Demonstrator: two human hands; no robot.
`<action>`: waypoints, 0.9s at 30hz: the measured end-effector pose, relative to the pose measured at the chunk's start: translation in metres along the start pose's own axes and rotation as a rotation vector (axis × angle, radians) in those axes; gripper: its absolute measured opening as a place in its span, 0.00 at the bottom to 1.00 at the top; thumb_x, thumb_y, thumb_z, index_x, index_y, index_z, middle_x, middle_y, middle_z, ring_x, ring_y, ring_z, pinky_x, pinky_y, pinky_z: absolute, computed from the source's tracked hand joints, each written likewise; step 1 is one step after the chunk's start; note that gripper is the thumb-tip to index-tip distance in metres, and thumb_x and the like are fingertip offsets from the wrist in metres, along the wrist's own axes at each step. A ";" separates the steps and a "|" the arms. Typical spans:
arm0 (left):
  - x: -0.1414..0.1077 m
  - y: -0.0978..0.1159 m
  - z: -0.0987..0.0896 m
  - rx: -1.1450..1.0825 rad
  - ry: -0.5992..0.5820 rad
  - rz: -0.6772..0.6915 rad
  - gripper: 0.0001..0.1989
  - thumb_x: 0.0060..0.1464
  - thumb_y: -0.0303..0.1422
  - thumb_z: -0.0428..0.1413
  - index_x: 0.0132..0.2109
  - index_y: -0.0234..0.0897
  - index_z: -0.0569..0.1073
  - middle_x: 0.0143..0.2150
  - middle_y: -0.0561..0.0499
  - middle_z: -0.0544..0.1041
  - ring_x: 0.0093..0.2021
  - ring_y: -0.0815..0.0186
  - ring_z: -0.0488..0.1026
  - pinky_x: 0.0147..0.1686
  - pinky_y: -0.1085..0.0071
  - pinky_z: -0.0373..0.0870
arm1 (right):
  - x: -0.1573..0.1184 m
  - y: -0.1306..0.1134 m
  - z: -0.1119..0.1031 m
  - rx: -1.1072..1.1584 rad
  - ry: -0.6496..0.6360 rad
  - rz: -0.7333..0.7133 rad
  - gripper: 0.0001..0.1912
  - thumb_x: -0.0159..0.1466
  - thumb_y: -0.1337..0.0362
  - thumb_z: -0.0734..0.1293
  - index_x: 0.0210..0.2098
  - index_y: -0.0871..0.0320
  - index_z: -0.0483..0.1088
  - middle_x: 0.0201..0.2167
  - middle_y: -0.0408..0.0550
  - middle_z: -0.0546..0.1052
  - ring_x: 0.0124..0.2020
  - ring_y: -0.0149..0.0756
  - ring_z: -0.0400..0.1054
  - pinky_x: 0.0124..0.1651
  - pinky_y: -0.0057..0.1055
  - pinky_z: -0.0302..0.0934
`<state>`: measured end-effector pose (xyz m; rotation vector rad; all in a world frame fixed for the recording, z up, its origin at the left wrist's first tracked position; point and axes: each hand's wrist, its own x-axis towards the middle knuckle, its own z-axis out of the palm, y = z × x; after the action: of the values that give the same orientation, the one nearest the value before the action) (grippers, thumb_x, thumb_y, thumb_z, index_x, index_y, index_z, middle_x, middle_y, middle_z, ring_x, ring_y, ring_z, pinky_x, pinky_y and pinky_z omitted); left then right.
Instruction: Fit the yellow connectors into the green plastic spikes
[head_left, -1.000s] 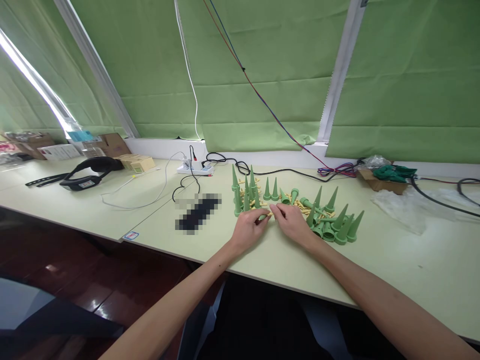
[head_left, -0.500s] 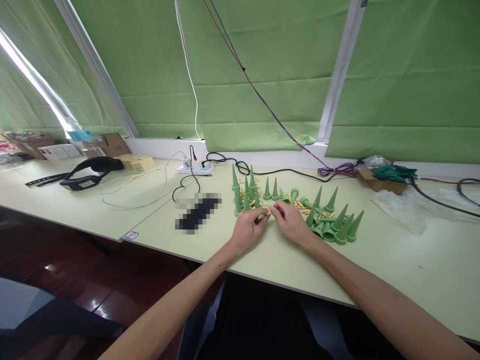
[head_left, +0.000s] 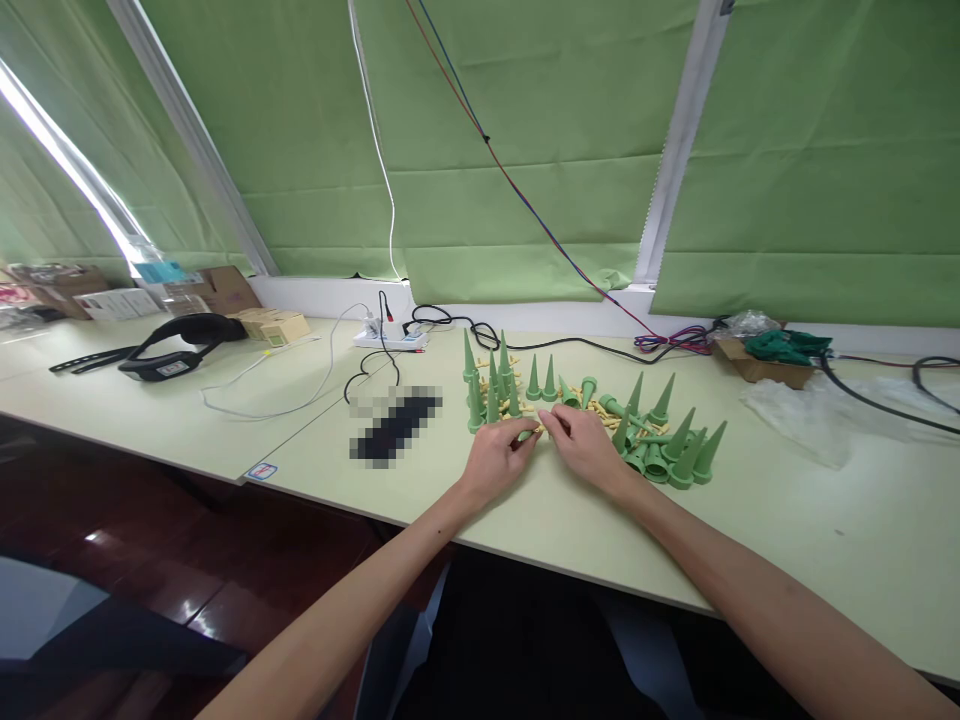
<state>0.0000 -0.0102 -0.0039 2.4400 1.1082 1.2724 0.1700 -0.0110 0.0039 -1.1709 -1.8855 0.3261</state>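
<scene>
My left hand (head_left: 497,458) is closed in a pinch on a small yellow plastic piece (head_left: 539,428), of which only a bit shows at the fingertips. Facing it, my right hand (head_left: 583,447) has thumb and forefinger pressed together close to the same piece; its fingers partly hide what they hold. Upright green plastic cone spikes (head_left: 493,400) stand just beyond my left hand. More green spikes (head_left: 684,460) are to the right of my right hand, some standing and some lying with hollow ends showing. Small yellow pieces (head_left: 600,412) lie scattered among them.
A power strip (head_left: 390,338) with black cables sits at the table's back edge. Left are a pixelated dark object (head_left: 397,428), a black headset (head_left: 176,350) and yellowish blocks (head_left: 276,326). A cardboard box (head_left: 765,365) and clear plastic bag (head_left: 802,420) lie right.
Both hands stay in nearly the same place. Only the fingertips have shifted slightly around the small yellow piece.
</scene>
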 end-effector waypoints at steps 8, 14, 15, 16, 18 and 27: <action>0.000 -0.001 0.002 -0.009 0.002 0.003 0.09 0.60 0.31 0.53 0.41 0.38 0.78 0.33 0.50 0.80 0.27 0.69 0.71 0.29 0.73 0.65 | 0.001 0.001 0.001 -0.020 -0.017 0.012 0.25 0.71 0.52 0.54 0.19 0.55 0.52 0.16 0.40 0.60 0.20 0.31 0.52 0.28 0.31 0.46; 0.001 -0.001 0.002 -0.011 0.021 -0.034 0.08 0.59 0.31 0.54 0.40 0.37 0.78 0.33 0.50 0.80 0.26 0.70 0.70 0.28 0.74 0.65 | -0.001 0.002 0.002 -0.034 -0.020 0.024 0.22 0.71 0.53 0.53 0.22 0.55 0.53 0.17 0.40 0.62 0.21 0.31 0.53 0.29 0.30 0.47; 0.001 -0.001 0.002 -0.016 0.028 -0.043 0.08 0.59 0.32 0.54 0.40 0.37 0.78 0.33 0.50 0.80 0.25 0.71 0.70 0.27 0.74 0.65 | -0.001 0.002 0.002 -0.039 -0.027 0.022 0.21 0.71 0.54 0.53 0.23 0.55 0.54 0.18 0.39 0.62 0.21 0.32 0.53 0.29 0.30 0.47; 0.001 -0.001 0.002 -0.022 0.033 -0.049 0.08 0.59 0.32 0.53 0.40 0.37 0.78 0.32 0.50 0.80 0.25 0.71 0.69 0.27 0.74 0.65 | -0.001 0.002 0.002 -0.043 -0.036 0.020 0.20 0.71 0.54 0.53 0.24 0.55 0.54 0.18 0.39 0.62 0.21 0.32 0.53 0.29 0.30 0.47; 0.001 -0.001 0.002 -0.029 0.040 -0.054 0.09 0.59 0.32 0.53 0.40 0.37 0.78 0.32 0.51 0.80 0.24 0.72 0.68 0.26 0.74 0.65 | -0.001 0.002 0.002 -0.047 -0.057 0.020 0.19 0.71 0.56 0.53 0.24 0.55 0.53 0.19 0.39 0.62 0.21 0.32 0.54 0.29 0.29 0.47; 0.000 0.005 0.000 0.031 0.032 -0.026 0.11 0.59 0.35 0.54 0.45 0.36 0.77 0.23 0.53 0.74 0.20 0.72 0.64 0.26 0.74 0.64 | 0.000 0.004 0.002 -0.058 -0.064 0.016 0.18 0.71 0.58 0.53 0.25 0.55 0.53 0.20 0.39 0.62 0.23 0.32 0.55 0.30 0.29 0.47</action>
<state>0.0029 -0.0133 -0.0019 2.4268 1.1725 1.3006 0.1703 -0.0088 0.0003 -1.2273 -1.9537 0.3235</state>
